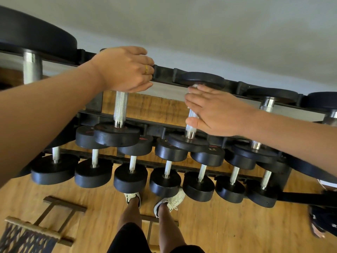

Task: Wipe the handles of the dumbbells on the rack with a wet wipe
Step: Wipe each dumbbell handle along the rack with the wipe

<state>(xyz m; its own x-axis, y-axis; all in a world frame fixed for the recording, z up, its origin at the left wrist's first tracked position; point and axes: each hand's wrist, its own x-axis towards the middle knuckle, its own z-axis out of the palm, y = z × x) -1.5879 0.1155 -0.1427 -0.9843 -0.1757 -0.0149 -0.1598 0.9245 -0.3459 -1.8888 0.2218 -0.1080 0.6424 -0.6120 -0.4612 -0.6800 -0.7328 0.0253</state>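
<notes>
Dumbbells (130, 178) sit in two tiers on a black rack (164, 72), with a person reaching for the upper row. At left, the left hand (125, 70) has its fingers wrapped round the far end of a knurled handle (120, 108), apparently to steady it. To the right, the right hand (215, 108) lies with fingers straight across a second handle (190, 132). A pale scrap at the fingertips may be the wet wipe (194, 86), mostly hidden. A good pass would likely mean closing that hand round the bar and drawing the wipe end to end, twisting into the knurling. Nearer, white shoes (171, 199) stand on a wooden floor (228, 225); a pale wall (200, 33) rises behind.
</notes>
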